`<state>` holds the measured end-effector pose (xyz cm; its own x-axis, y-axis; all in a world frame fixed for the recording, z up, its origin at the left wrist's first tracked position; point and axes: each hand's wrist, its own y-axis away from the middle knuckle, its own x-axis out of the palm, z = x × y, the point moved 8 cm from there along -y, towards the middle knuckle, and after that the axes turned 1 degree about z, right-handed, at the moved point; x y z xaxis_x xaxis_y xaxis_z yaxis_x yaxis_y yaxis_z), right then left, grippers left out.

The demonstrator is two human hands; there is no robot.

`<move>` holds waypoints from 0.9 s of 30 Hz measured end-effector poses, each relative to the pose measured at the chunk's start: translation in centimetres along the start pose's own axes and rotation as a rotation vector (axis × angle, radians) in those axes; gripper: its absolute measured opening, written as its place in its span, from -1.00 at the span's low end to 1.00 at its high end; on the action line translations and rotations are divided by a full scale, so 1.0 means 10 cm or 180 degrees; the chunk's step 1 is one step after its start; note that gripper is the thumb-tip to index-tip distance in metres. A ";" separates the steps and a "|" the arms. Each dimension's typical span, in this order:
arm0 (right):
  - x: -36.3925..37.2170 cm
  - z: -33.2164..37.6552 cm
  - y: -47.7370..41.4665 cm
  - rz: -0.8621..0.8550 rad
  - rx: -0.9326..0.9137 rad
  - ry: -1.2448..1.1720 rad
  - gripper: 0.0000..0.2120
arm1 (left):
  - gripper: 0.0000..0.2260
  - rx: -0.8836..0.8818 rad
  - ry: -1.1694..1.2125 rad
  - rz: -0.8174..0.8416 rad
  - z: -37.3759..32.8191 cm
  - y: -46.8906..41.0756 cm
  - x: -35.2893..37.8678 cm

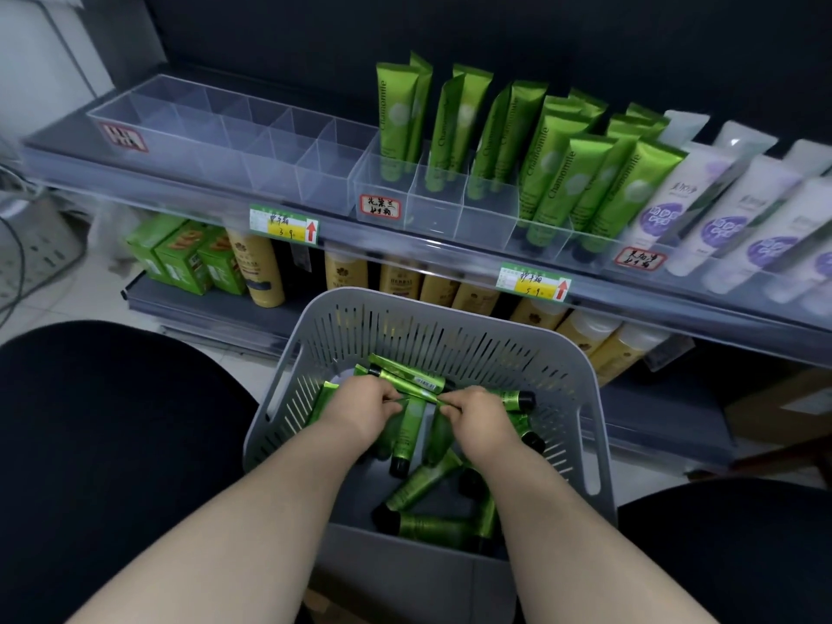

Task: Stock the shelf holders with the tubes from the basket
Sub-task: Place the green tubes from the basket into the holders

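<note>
The shelf (405, 249) runs from 9 to 3 o'clock. Its clear holders (454, 209) at 12 o'clock hold upright green tubes (558, 182). The grey basket (288, 398) sits at 6 o'clock with loose tubes (418, 484) lying jumbled inside. Both hands reach into it. The left hand (367, 409), toward 7 o'clock, and the right hand (477, 416), toward 5, each have fingers curled tight, pinching a tube.
</note>
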<state>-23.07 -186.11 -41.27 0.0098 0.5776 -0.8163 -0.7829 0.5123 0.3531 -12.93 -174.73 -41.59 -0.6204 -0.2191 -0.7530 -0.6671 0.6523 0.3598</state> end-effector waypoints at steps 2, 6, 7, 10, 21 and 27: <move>-0.02 0.03 -0.01 0.0030 -0.0035 0.0098 -0.71 | -0.76 0.0006 -0.0129 -0.0011 -0.01 0.00 0.00; -0.20 0.12 0.01 -0.0036 -0.0130 0.0200 -0.74 | -0.79 0.0135 -0.0224 -0.0142 -0.09 0.00 -0.07; -0.31 0.17 0.02 -0.0153 -0.0175 0.0195 -0.75 | -0.80 0.0222 -0.0198 -0.0258 -0.15 -0.01 -0.14; -0.68 0.41 0.07 -0.0549 -0.0490 0.0131 -0.76 | -0.82 0.0414 0.0152 -0.0688 -0.34 0.05 -0.44; -2.56 1.20 0.43 -0.1745 -0.1435 0.0277 -0.76 | -0.79 0.1464 0.0776 -0.1803 -1.48 0.39 -2.01; -3.32 1.57 0.42 -0.2193 -0.1584 0.0400 -0.77 | -0.81 0.1883 0.0656 -0.2260 -2.01 0.36 -2.67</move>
<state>-16.95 -193.19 -5.51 0.5373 0.1503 -0.8299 -0.8096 0.3676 -0.4576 -7.04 -181.04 -9.09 -0.2481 -0.7931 -0.5563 -0.6343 0.5670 -0.5255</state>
